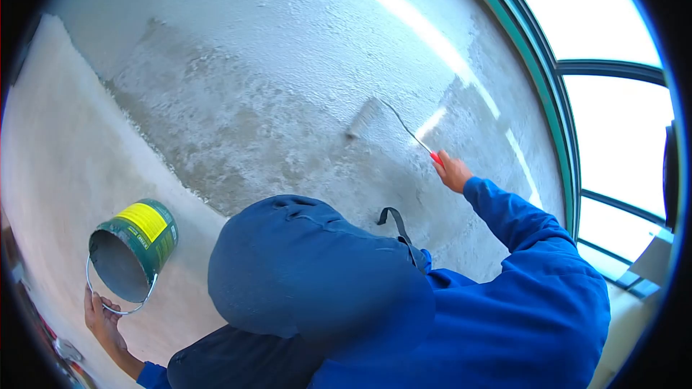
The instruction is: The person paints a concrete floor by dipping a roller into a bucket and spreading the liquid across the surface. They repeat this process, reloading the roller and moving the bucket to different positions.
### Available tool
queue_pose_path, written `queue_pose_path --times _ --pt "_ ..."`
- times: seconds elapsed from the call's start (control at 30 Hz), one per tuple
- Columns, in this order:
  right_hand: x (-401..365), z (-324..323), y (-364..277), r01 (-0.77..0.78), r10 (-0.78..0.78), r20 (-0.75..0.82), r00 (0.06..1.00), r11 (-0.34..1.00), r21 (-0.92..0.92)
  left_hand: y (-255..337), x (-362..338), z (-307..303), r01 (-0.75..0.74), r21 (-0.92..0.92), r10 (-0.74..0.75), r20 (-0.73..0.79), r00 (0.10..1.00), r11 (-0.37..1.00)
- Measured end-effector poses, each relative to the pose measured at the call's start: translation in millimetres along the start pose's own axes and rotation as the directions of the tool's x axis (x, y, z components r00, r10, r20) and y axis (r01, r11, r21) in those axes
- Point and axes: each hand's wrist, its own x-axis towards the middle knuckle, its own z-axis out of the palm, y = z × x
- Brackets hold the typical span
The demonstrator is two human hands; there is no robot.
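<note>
My right hand (453, 172) is closed round the red handle (437, 159) of a paint roller. Its bent wire frame leads to the grey roller sleeve (364, 118), which lies against a grey, patchily coated surface (238, 108). At the lower left, my left hand (105, 319) grips the wire handle (137, 309) of a green bucket (170, 234) with a yellow label. The bucket appears tilted in view, its mouth facing the lower left; its inside looks grey. Blue sleeves cover both arms.
A dark blue cap (310, 266) and blue jacket (519, 317) fill the lower middle. Along the right runs a green window frame (551, 111) with bright panes. A pale band (72, 144) borders the grey surface at left. Blurred items lie at the lower left edge.
</note>
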Motion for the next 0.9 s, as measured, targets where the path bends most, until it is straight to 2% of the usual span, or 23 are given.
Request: queue_pose_path --times 0.1,0.17,0.3,0.37,0.5,0.63,0.67,0.8,0.9 --pt "-57.5 11.1 49.3 -0.137 0.137 0.015 0.990 0.990 -0.026 2.0 -3.2 2.9 -0.005 -0.002 0.005 -0.005 1.000 1.000" --pt "-88.7 5.1 72.3 -0.142 0.142 0.018 0.990 0.990 0.004 2.8 -3.9 3.4 -0.007 0.005 0.007 -0.006 1.000 1.000" --pt "-112.0 -0.2 63.9 -0.235 0.233 0.045 0.971 0.969 0.069 2.1 -4.6 3.5 -0.016 0.012 0.017 -0.010 1.000 1.000" --pt "-91.5 4.5 48.3 -0.193 0.192 0.025 0.981 0.978 0.076 -0.9 -1.9 2.9 -0.028 -0.013 0.028 0.001 1.000 1.000" --pt "-2.7 4.1 -17.1 -0.068 0.074 -0.095 0.993 0.995 0.069 -2.3 -3.5 0.8 -0.012 -0.057 0.012 0.006 1.000 0.998" --pt "92.2 -18.3 -119.6 0.054 -0.040 -0.209 0.977 0.997 0.062 -6.6 -6.8 2.4 0.041 -0.079 -0.039 0.022 0.999 0.996" --pt "117.2 -28.0 -146.1 0.093 -0.081 -0.220 0.972 0.995 0.043 -4.5 -10.6 5.3 0.042 -0.057 -0.043 -0.014 0.999 0.998" --pt "216.9 -69.4 -250.9 0.240 -0.229 -0.265 0.937 0.971 0.011 12.2 -22.0 6.3 -0.002 0.092 0.002 0.004 1.000 0.996" --pt "280.3 -96.9 -324.7 0.498 -0.449 -0.353 0.821 0.865 0.057 12.1 -19.0 1.0 -0.030 0.188 0.019 0.058 0.998 0.982"
